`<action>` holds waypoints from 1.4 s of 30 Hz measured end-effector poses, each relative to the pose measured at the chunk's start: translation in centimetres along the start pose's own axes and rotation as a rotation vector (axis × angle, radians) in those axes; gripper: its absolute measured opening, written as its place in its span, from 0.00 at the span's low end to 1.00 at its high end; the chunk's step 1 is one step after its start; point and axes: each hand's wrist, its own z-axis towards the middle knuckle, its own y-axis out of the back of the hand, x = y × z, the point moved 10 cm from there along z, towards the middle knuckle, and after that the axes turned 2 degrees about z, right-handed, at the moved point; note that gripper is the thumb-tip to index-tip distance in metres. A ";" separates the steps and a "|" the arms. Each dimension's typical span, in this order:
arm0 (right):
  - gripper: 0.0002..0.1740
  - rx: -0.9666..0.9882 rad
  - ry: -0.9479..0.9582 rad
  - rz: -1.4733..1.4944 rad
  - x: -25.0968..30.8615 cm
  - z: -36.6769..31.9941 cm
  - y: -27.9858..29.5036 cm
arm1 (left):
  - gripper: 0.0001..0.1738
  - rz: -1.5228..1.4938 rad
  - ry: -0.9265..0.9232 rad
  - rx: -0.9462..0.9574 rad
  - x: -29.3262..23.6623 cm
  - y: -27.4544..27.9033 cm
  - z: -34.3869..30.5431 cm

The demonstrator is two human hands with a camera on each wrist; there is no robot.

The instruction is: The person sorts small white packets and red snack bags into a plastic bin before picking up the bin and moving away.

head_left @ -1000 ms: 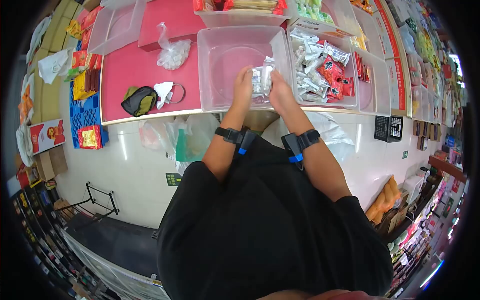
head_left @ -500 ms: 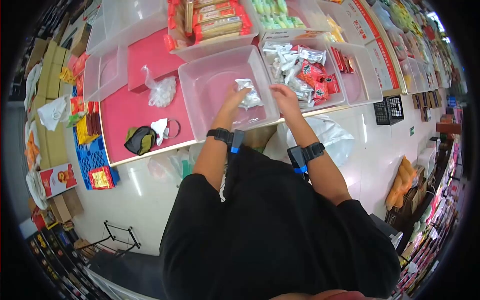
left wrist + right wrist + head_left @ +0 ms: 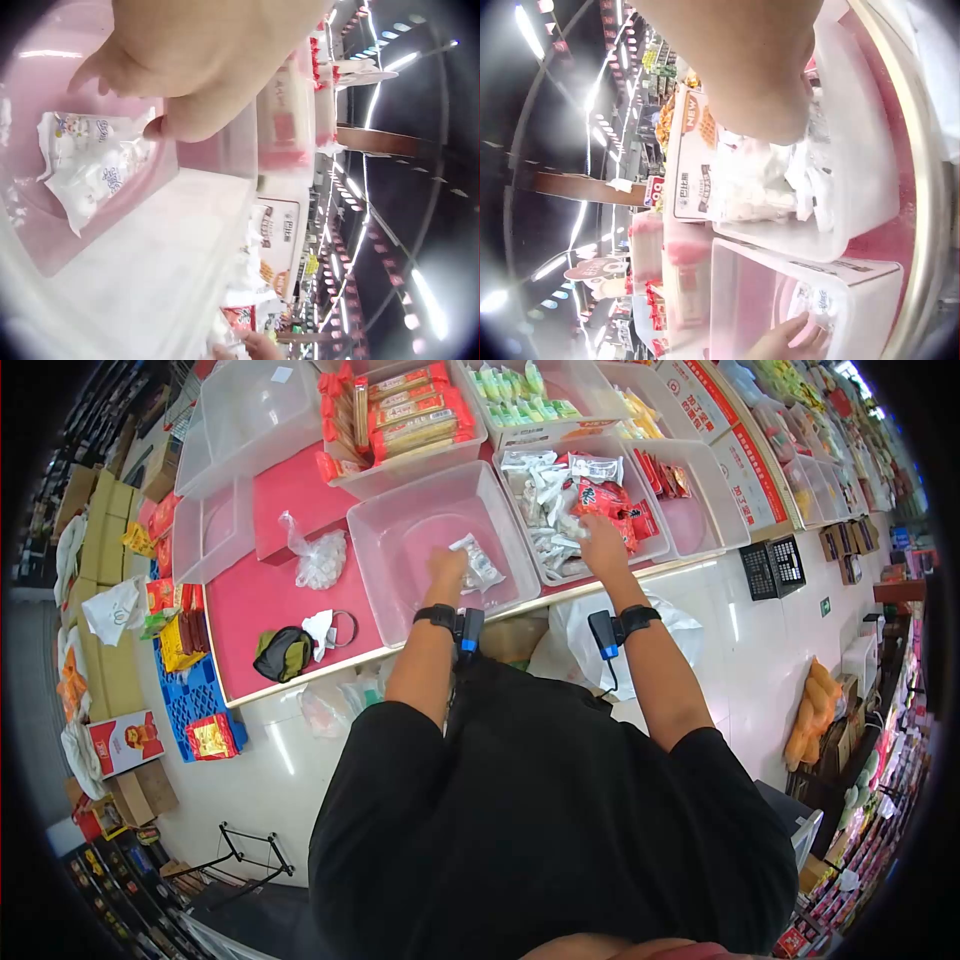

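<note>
In the head view my left hand [image 3: 447, 568] is low inside a translucent plastic bin [image 3: 385, 550], beside white printed packets [image 3: 478, 565]. The left wrist view shows these packets [image 3: 94, 161] lying overlapped on the bin floor; my thumb tip is right at their edge and the fingers extend loosely above. My right hand [image 3: 604, 545] reaches down into the neighbouring bin [image 3: 655, 548] among white packets [image 3: 555, 490] and red packets [image 3: 607, 502]. In the right wrist view its fingers are hidden behind the hand, and I cannot tell whether they grip a packet.
Behind stand a bin of red-and-gold packs [image 3: 420, 415] and one of green packs [image 3: 525, 400]. To the left on the red tabletop [image 3: 240, 610] lie a knotted bag of white pieces [image 3: 320, 558] and a dark green pouch [image 3: 283, 652]. A bin with red sachets [image 3: 660, 475] adjoins on the right.
Both hands were together around the white packets in the bin. My right hand left them and moved right into the packet bin; the left let the packets lie and shifted slightly left.
</note>
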 end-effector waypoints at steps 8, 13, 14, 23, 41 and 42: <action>0.18 -0.254 0.257 0.274 10.2 -1.4 10.3 | 0.19 -0.777 -0.157 0.456 -11.2 -2.9 -14.3; 0.14 0.265 0.329 0.707 13.5 -2.5 5.4 | 0.22 -0.688 -0.189 0.510 -9.8 -3.5 -13.7; 0.13 0.269 0.233 0.688 12.6 -1.7 4.8 | 0.23 -0.653 -0.155 0.533 -8.7 -3.2 -12.7; 0.24 0.151 0.008 0.016 4.5 4.0 -2.4 | 0.25 0.095 -0.292 0.125 -1.8 0.5 -5.6; 0.10 0.297 0.138 0.903 13.2 -0.1 1.8 | 0.17 -0.908 -0.091 0.507 -9.3 -0.3 -13.9; 0.11 0.384 0.231 0.828 13.9 -0.5 1.1 | 0.16 -0.756 -0.190 0.505 -8.0 -1.0 -11.2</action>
